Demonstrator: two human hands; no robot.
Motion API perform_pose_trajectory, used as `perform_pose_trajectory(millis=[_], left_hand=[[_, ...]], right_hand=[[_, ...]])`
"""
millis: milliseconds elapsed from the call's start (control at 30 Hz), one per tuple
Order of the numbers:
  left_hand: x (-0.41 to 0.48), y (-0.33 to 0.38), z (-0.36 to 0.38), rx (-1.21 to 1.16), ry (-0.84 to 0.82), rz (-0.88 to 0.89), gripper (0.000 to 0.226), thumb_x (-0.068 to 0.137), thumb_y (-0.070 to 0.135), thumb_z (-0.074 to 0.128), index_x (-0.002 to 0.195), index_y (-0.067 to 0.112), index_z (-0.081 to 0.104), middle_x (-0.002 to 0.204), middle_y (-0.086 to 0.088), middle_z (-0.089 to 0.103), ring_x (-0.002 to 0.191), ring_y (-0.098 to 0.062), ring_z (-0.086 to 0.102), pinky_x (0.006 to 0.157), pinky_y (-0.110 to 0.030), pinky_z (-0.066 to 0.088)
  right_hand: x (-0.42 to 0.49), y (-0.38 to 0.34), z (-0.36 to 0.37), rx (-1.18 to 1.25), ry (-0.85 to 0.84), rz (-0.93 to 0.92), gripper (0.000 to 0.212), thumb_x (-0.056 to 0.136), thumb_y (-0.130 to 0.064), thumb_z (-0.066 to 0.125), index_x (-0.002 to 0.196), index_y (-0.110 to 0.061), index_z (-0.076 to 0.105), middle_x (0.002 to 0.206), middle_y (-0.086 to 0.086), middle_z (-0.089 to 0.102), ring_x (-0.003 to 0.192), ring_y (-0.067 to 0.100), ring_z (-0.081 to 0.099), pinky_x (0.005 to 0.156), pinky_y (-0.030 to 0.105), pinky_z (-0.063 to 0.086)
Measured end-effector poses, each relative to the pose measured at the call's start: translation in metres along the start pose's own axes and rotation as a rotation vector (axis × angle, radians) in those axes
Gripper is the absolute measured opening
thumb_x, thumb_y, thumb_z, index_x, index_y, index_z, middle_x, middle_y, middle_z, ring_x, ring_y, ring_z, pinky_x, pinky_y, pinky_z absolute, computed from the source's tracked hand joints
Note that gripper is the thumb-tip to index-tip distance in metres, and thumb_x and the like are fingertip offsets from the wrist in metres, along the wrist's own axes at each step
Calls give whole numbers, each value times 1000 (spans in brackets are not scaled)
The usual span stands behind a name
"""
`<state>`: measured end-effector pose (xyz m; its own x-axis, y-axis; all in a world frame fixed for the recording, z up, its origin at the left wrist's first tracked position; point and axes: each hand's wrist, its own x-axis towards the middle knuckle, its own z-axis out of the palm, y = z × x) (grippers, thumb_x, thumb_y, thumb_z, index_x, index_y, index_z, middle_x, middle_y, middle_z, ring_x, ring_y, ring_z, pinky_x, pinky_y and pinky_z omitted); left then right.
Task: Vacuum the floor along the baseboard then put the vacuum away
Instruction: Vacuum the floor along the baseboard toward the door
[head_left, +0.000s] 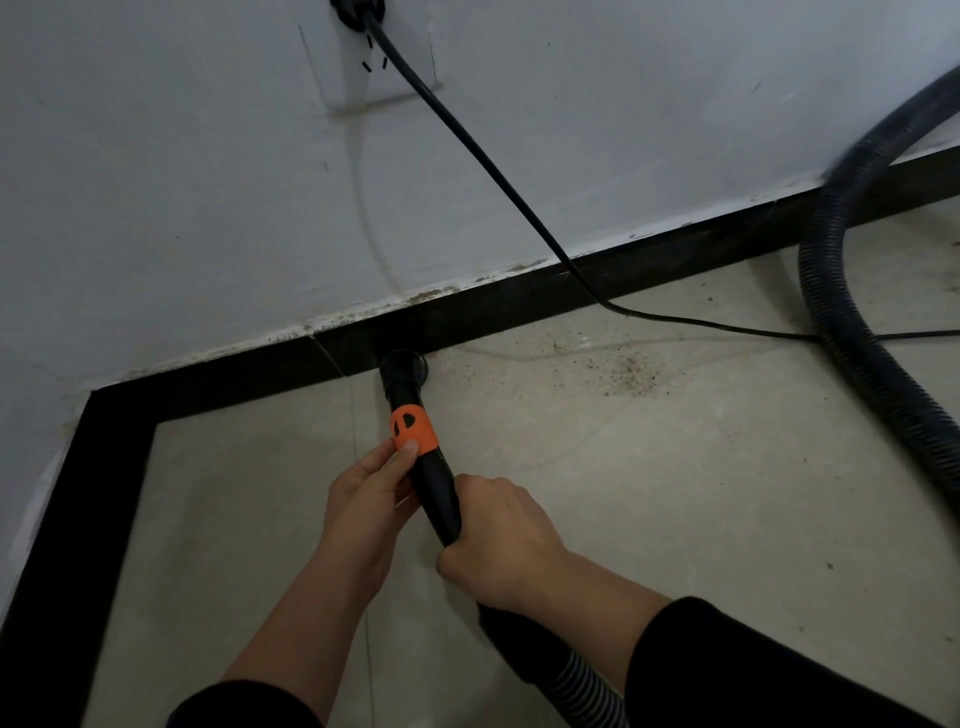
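A black vacuum wand (434, 486) with an orange ring (413, 427) points at the black baseboard (498, 306). Its round nozzle (402, 366) rests on the pale tiled floor (649, 493), touching the baseboard. My left hand (371, 499) grips the wand just below the orange ring, thumb on the ring. My right hand (501, 540) is closed around the wand lower down, where it joins the ribbed hose (576, 686). A patch of grit (631, 371) lies on the floor to the right of the nozzle.
The ribbed black hose (852, 322) loops across the floor at the right. A black power cord (467, 140) runs from a wall socket (358, 8) down over the baseboard and off to the right. The baseboard turns a corner (104, 405) at the left.
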<state>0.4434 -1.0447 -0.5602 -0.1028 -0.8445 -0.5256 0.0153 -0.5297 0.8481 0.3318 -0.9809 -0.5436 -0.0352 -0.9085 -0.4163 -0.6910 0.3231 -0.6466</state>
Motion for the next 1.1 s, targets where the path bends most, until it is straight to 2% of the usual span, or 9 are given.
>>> perform_pose_trajectory(millis=[367, 533, 733, 900, 1100], left_hand=[[-1, 0, 27, 14, -56, -6, 32, 95, 14, 56, 126, 7, 60, 110, -7, 69, 102, -19, 65, 83, -27, 52], [-1, 1, 40, 42, -76, -2, 31, 95, 15, 56, 125, 10, 62, 107, -6, 70, 99, -17, 66, 78, -24, 52], [-2, 3, 50, 65, -92, 0, 32, 96, 16, 56, 127, 10, 60, 112, -8, 69, 101, -18, 66, 73, -22, 51], [-4, 2, 49, 74, -82, -8, 35, 95, 16, 57, 128, 6, 60, 112, -11, 69, 103, -22, 66, 80, -27, 53], [-16, -2, 44, 53, -92, -13, 34, 95, 15, 57, 127, 5, 60, 110, -11, 69, 101, -21, 66, 83, -28, 52]], right_hand=[[-11, 12, -12, -28, 109, 32, 21, 75, -17, 59, 87, -14, 43, 81, 2, 48, 72, 23, 47, 46, 23, 28], [-15, 17, -19, -31, 147, 51, 21, 76, -18, 60, 86, -15, 41, 74, -2, 41, 71, 23, 45, 46, 22, 26], [-17, 21, -24, -11, 171, 78, 20, 75, -19, 59, 86, -15, 43, 72, -3, 42, 69, 22, 45, 46, 23, 26], [-22, 20, -24, 9, 163, 74, 19, 75, -19, 59, 85, -15, 42, 72, -3, 42, 68, 22, 45, 46, 24, 26], [-34, 20, -22, 28, 147, 64, 19, 74, -19, 60, 82, -15, 44, 71, -2, 45, 66, 22, 47, 46, 25, 29]])
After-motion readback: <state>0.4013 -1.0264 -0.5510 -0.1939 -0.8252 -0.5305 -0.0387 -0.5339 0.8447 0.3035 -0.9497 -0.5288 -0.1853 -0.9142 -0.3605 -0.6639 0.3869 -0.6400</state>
